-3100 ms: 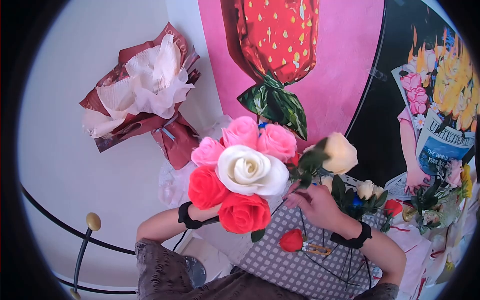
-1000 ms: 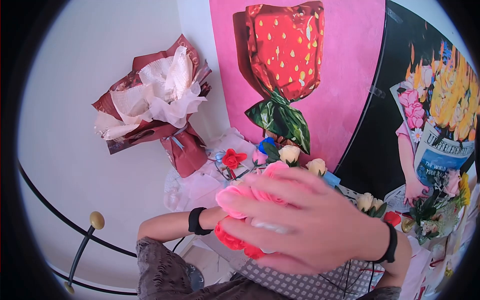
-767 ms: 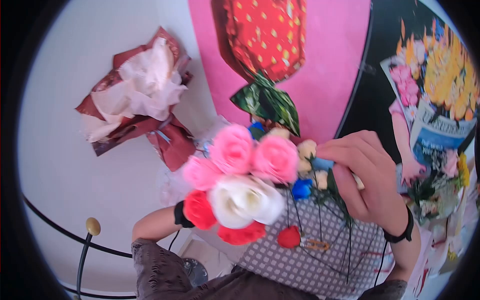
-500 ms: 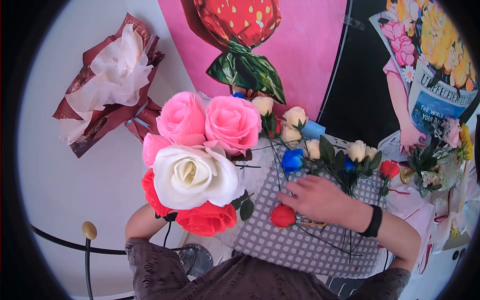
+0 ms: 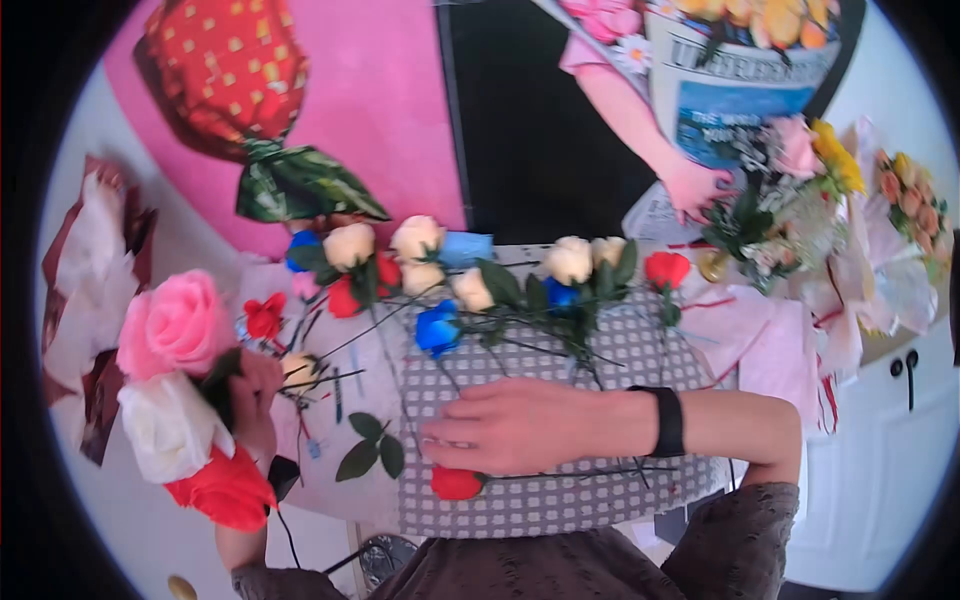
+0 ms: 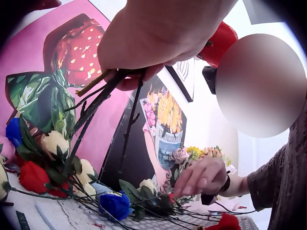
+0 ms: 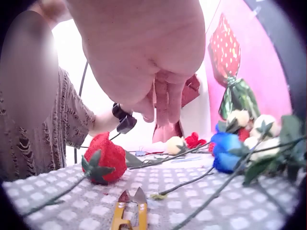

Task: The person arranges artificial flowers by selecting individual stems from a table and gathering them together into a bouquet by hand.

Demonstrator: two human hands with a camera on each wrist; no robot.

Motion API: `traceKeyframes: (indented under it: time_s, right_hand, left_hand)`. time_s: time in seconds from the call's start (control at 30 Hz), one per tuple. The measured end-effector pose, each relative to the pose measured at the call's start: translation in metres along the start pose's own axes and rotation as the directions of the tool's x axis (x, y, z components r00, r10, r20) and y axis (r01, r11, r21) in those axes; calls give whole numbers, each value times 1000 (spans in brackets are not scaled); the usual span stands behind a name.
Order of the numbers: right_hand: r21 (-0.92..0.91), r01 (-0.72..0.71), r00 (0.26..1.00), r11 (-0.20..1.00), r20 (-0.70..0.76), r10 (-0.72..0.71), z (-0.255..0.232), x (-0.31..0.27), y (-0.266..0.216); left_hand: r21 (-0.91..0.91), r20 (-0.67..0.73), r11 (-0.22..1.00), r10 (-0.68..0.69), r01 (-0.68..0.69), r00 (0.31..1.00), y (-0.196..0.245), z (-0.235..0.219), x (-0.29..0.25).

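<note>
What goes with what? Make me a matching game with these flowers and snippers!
1. snippers
2. white rose
3. right wristband
4. right grip

A. black
B. holding nothing
C. yellow-handled, on gray cloth
D. between a pink flower and a red flower, held in the left grip

Pairs: 1-C, 2-D, 3-A, 4-B
</note>
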State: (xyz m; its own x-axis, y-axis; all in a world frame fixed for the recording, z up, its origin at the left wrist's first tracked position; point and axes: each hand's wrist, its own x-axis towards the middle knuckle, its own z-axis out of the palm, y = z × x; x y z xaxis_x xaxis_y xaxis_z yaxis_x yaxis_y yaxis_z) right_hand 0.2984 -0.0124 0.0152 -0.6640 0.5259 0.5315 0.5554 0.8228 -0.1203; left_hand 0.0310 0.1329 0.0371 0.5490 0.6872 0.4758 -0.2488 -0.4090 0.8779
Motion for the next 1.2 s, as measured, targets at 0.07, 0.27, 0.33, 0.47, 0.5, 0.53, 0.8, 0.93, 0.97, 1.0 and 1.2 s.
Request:
traceKeyframes:
  time_s: [0.07, 0.27, 0.33, 0.47, 0.5, 0.53, 0.8, 0.93, 0.97, 1.0, 1.2]
  right_hand:
    - [-123, -252, 932, 960, 237, 275, -50, -22, -4]
    - [-429, -845, 394, 319, -95, 914, -130, -150, 13]
    - [-245, -963, 97, 109, 60, 993, -127, -156, 9]
    - [-181, -979, 77, 98, 119, 990, -76, -197, 4]
    - [-21, -979, -203, -204, 242, 949, -91, -166, -3]
    - [-16, -979, -200, -202, 241, 950, -89, -175, -2]
    - [-280, -915, 292, 290, 38, 956, -65, -103, -11]
    - [-216, -923, 262, 319, 254, 931, -43, -107, -6]
    - [-239, -894, 337, 379, 201, 920, -42, -119, -2]
    - [-237, -892, 341, 384, 205, 918, -51, -121, -2]
    - [597, -773, 63, -214, 408, 911, -100, -143, -9]
  left_hand:
    - [16, -6, 1000, -11, 11, 1000, -3, -1, 3]
    - [-61, 116, 998, -19, 27, 993, -8, 20, 29]
    - [-132, 141, 986, -84, 103, 986, -8, 35, 37]
    - [-153, 235, 975, -124, 163, 964, -11, 56, 49]
    - [-155, 292, 975, -107, 157, 950, -10, 59, 52]
    - [-150, 294, 976, -106, 155, 950, -10, 61, 53]
    - [-184, 199, 963, -160, 197, 967, -5, 73, 51]
    - [-206, 316, 947, -172, 245, 933, 0, 78, 51]
    - [-212, 267, 950, -171, 231, 948, -1, 75, 46]
    - [-217, 217, 951, -171, 218, 961, -3, 71, 42]
    - [-250, 203, 944, -168, 217, 965, 10, 54, 48]
